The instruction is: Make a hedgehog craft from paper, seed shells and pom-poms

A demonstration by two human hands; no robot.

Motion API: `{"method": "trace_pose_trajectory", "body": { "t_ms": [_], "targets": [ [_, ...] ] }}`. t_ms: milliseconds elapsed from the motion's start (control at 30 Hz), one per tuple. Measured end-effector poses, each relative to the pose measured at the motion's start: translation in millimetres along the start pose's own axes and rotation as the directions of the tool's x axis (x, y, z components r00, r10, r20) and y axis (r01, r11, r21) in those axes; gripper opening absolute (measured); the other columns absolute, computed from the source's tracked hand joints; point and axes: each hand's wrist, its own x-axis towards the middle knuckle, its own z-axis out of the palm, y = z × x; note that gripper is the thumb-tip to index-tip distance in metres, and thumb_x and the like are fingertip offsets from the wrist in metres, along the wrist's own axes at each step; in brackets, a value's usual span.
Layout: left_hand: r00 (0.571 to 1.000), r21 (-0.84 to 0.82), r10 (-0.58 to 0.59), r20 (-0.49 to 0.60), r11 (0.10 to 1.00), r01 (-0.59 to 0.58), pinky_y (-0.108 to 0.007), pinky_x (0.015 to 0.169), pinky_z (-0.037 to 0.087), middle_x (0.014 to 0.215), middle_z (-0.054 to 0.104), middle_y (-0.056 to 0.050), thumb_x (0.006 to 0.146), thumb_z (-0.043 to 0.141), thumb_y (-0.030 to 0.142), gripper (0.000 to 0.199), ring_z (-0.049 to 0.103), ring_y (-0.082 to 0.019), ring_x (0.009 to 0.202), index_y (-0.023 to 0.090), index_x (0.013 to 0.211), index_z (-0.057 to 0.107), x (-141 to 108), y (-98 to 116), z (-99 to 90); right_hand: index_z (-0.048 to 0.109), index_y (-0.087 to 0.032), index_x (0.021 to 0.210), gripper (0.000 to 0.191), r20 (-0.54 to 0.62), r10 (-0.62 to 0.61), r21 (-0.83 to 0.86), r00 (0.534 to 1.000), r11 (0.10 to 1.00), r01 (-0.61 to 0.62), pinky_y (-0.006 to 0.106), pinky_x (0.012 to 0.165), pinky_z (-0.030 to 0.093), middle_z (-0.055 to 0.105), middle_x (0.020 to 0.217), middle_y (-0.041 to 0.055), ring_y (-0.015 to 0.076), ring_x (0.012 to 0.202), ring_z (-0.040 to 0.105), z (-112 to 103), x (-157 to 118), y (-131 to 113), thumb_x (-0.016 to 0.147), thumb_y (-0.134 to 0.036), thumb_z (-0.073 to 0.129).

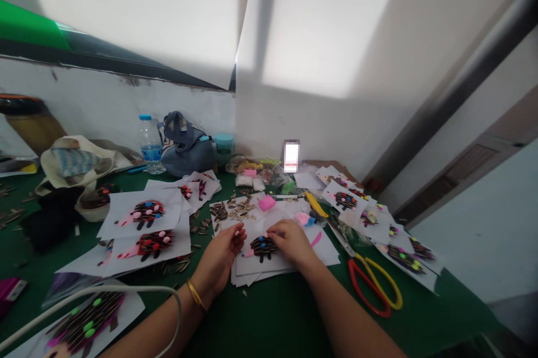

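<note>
A hedgehog picture made of dark striped sunflower seeds, with blue and pink clay balls on its back, lies on a stack of white paper sheets. My right hand is over its right side, thumb and fingers pinched on a small pink clay ball at the spines. On the left of the picture, my left hand is turned palm inward with its fingers curled together. Something tiny and pale shows at its fingertips, too small to name. Pink and blue clay lumps lie just beyond my right hand.
Scissors with red and yellow handles lie on the right. Finished hedgehog sheets are piled left, and more right. Loose seeds, a pink clay block and a yellow-handled tool lie behind. A white cable crosses my left forearm.
</note>
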Motion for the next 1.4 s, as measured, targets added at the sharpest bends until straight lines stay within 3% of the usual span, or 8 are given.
{"method": "trace_pose_trajectory", "body": {
  "t_ms": [267, 533, 667, 833, 1000, 1133, 1233, 1400],
  "targets": [
    [0.996, 0.046, 0.086, 0.033, 0.995, -0.087, -0.020, 0.064, 0.050, 0.072, 0.067, -0.003, 0.073, 0.072, 0.012, 0.010, 0.062, -0.010, 0.062, 0.013, 0.082, 0.069, -1, 0, -2.2, 0.069, -0.021, 0.097, 0.015, -0.231, -0.081, 0.053, 0.970, 0.994, 0.096, 0.035, 0.089, 0.042, 0.068, 0.095, 0.0058, 0.0213, 0.096, 0.057, -6, -9, -21, 0.086, -0.024, 0.058],
    [0.932, 0.189, -0.006, 0.363, 0.980, -0.068, -0.028, 0.070, 0.050, 0.076, 0.070, -0.008, 0.078, 0.069, 0.039, 0.026, 0.063, -0.017, 0.070, 0.013, 0.077, 0.070, -19, -8, 0.2, 0.064, -0.027, 0.113, 0.029, -0.217, -0.329, 0.061, 0.919, 0.935, 0.349, 0.040, 0.094, 0.040, 0.066, 0.105, 0.0043, 0.0229, 0.106, 0.053, 2, -23, -67, 0.086, -0.039, 0.061],
    [0.905, 0.048, -0.082, 0.418, 0.997, 0.068, -0.033, 0.085, 0.049, 0.090, 0.071, -0.012, 0.085, 0.059, 0.042, 0.032, 0.065, -0.022, 0.087, 0.012, 0.085, 0.070, -29, -6, 6.2, 0.069, -0.029, 0.100, 0.016, -0.258, -0.308, 0.056, 0.916, 0.942, 0.332, 0.040, 0.093, 0.041, 0.069, 0.098, 0.0023, 0.0212, 0.102, 0.056, 2, -24, -68, 0.090, -0.034, 0.057],
    [0.839, -0.216, -0.222, 0.497, 0.904, 0.368, -0.041, 0.096, 0.046, 0.108, 0.067, -0.016, 0.087, 0.036, 0.064, 0.062, 0.060, -0.028, 0.110, 0.014, 0.111, 0.064, -29, 7, 4.1, 0.059, -0.031, 0.122, 0.031, -0.172, -0.466, -0.052, 0.868, 0.884, 0.464, 0.041, 0.104, 0.033, 0.067, 0.119, -0.0002, 0.0195, 0.118, 0.053, 8, -30, -83, 0.093, -0.024, 0.048],
    [0.908, -0.403, -0.091, 0.409, 0.875, 0.269, -0.044, 0.103, 0.042, 0.132, 0.055, -0.019, 0.083, 0.024, 0.074, 0.082, 0.049, -0.028, 0.127, 0.012, 0.132, 0.048, -17, 21, -5.1, 0.037, -0.022, 0.143, 0.058, 0.005, -0.561, -0.092, 0.828, 0.824, 0.559, 0.053, 0.117, 0.006, 0.047, 0.142, 0.0065, 0.0266, 0.136, 0.035, 24, -42, -97, 0.091, -0.046, 0.048],
    [0.913, -0.407, -0.090, 0.399, 0.875, 0.264, -0.042, 0.104, 0.041, 0.135, 0.053, -0.017, 0.084, 0.024, 0.073, 0.081, 0.046, -0.026, 0.130, 0.014, 0.135, 0.045, -17, 19, -4.4, 0.025, -0.017, 0.148, 0.097, 0.068, -0.632, -0.100, 0.772, 0.766, 0.636, 0.053, 0.116, 0.010, 0.040, 0.146, 0.0108, 0.0320, 0.139, 0.028, 27, -44, -92, 0.074, -0.073, 0.054],
    [0.848, -0.336, -0.182, 0.498, 0.860, 0.383, -0.045, 0.105, 0.040, 0.134, 0.054, -0.020, 0.082, 0.030, 0.074, 0.082, 0.045, -0.030, 0.130, 0.012, 0.134, 0.046, -22, 18, -2.7, 0.022, -0.016, 0.148, 0.098, 0.020, -0.556, -0.153, 0.831, 0.819, 0.552, 0.059, 0.114, 0.009, 0.038, 0.147, 0.0133, 0.0353, 0.139, 0.026, 20, -40, -84, 0.074, -0.072, 0.054],
    [0.910, -0.421, -0.058, 0.411, 0.873, 0.246, -0.042, 0.105, 0.041, 0.136, 0.053, -0.016, 0.083, 0.026, 0.073, 0.079, 0.045, -0.026, 0.130, 0.017, 0.134, 0.047, -20, 21, -3.9, 0.024, -0.020, 0.148, 0.093, 0.047, -0.610, -0.116, 0.791, 0.783, 0.611, 0.060, 0.114, 0.007, 0.042, 0.145, 0.0110, 0.0335, 0.137, 0.032, 18, -40, -83, 0.077, -0.074, 0.048]
  ]
}}
